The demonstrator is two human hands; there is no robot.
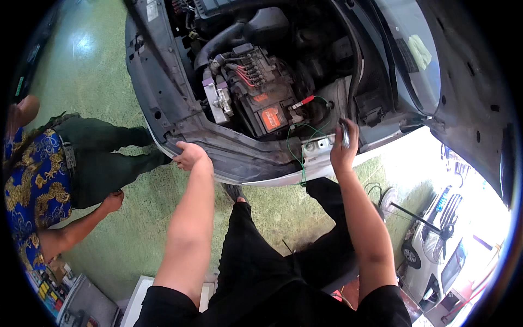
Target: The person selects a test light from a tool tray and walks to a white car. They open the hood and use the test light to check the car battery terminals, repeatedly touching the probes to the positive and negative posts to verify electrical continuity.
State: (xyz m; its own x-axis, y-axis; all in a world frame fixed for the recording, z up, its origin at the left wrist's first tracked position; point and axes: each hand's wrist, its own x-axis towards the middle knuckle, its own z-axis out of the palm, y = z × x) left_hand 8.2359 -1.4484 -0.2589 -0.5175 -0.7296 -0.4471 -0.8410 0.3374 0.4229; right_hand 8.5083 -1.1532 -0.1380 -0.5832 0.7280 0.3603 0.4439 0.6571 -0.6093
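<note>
Under the raised hood lies a car's engine bay. My left hand (192, 155) rests at the front edge of the car, its fingers partly apart and nothing visible in them. By the right front corner, my right hand (347, 147) is closed around a silvery metal object (344, 134), whose kind is mostly hidden by the fingers. Left of that hand sits a dark battery (264, 111) with an orange label. A red clip (305, 102) is at the battery's right side, near a terminal. Thin green wire (303, 158) loops from this area over the car's front edge.
Fuses and red cables (248, 73) sit atop the battery. The open hood (471, 82) stands on the right. At left is another person in a blue and gold patterned shirt (41, 180). A white car (436, 245) is parked at lower right, beyond a round-based stand (388, 199).
</note>
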